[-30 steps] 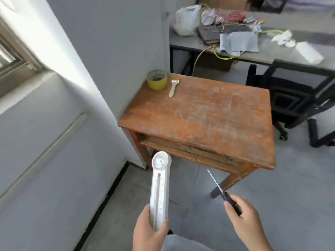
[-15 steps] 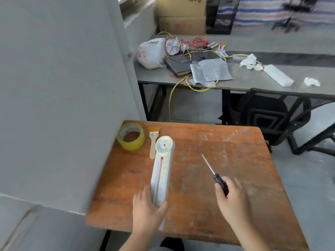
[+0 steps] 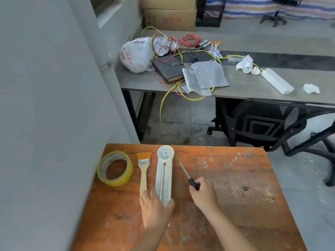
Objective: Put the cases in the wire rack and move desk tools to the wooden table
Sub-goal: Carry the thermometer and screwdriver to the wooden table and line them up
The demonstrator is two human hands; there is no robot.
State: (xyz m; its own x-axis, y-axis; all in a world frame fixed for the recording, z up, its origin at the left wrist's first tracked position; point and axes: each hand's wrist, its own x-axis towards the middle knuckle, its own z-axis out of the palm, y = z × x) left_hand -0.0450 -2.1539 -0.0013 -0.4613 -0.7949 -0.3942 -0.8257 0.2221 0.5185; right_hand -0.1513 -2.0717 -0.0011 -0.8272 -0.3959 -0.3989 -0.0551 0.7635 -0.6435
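My left hand (image 3: pixel 155 207) grips the lower end of a long white thermometer (image 3: pixel 164 173) that lies flat on the orange wooden table (image 3: pixel 235 196), its round dial pointing away from me. My right hand (image 3: pixel 204 194) holds a black-handled screwdriver (image 3: pixel 188 176) low over the table, shaft angled up and left. Left of the thermometer lie a small paintbrush (image 3: pixel 144 169) with orange bristles and a yellow tape roll (image 3: pixel 115 168).
A grey wall (image 3: pixel 45 105) runs along the table's left side. Beyond stands a grey desk (image 3: pixel 244 84) with a notebook, wires, a plastic bag and mesh cloths. A black office chair (image 3: pixel 262 124) sits under it at the right. Cardboard boxes (image 3: pixel 169 14) stand behind.
I have stepped up to the wooden table. Both hands came forward over it, and the thermometer went down from upright to flat beside the paintbrush. The screwdriver dropped close to the tabletop.
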